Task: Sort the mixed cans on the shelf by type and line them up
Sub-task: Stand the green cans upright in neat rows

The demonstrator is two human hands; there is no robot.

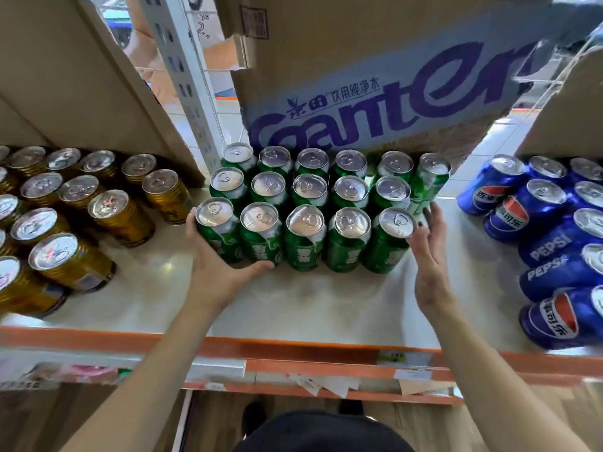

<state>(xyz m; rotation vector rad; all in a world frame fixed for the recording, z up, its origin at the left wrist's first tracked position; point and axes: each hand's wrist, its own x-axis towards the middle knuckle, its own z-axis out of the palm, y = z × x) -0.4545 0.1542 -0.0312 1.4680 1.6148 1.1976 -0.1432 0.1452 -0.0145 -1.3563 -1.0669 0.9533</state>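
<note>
Green cans [305,246] between 2 hands [222,265] [427,256]

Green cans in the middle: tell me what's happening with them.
A person is squaring up the green cans, which stand in rows on the shelf. The left hand grips the front-left can; the right hand lies open against the block's right side. Gold cans are grouped to the left, blue cans to the right.

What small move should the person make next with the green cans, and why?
Probably take the stray green can with the right hand and set it in line. It sits at the block's right rear, outside the five-wide rows, while the left hand holds the front-left can.
</note>
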